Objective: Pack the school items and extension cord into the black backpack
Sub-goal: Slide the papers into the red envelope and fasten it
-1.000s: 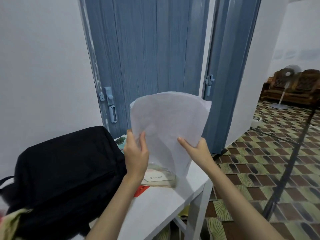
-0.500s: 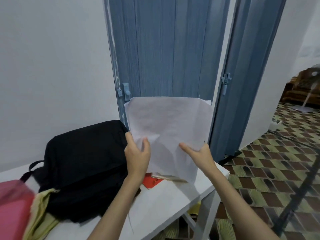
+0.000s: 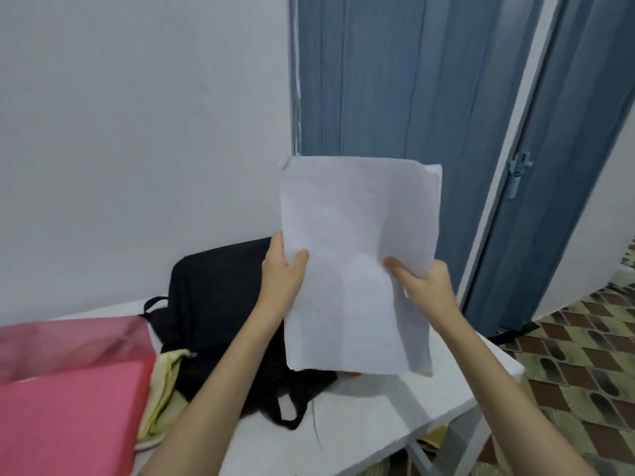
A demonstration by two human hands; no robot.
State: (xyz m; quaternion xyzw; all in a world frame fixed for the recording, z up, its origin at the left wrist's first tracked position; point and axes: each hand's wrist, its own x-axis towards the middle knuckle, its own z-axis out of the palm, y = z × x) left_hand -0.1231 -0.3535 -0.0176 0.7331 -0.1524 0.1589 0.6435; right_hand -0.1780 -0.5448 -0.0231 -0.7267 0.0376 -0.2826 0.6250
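A thin stack of white paper sheets [image 3: 357, 255] is held upright in the air above the table. My left hand [image 3: 283, 274] pinches its left edge, thumb on the near face. My right hand [image 3: 422, 286] grips its right edge the same way. The black backpack [image 3: 220, 293] lies on the white table [image 3: 395, 417] behind and left of the sheets, its straps trailing toward the front. A red item [image 3: 352, 373] peeks out under the sheets' bottom edge; the rest of it is hidden.
A pink box [image 3: 68, 407] stands at the left front, with yellow cloth [image 3: 165, 383] between it and the backpack. Blue folding doors [image 3: 395, 97] rise behind the table. Patterned tile floor [image 3: 591, 345] lies to the right, past the table's edge.
The view has swung left and both hands have carried the sheets left with it, straightening them upright. The backpack is now more central and the pink box has come into view.
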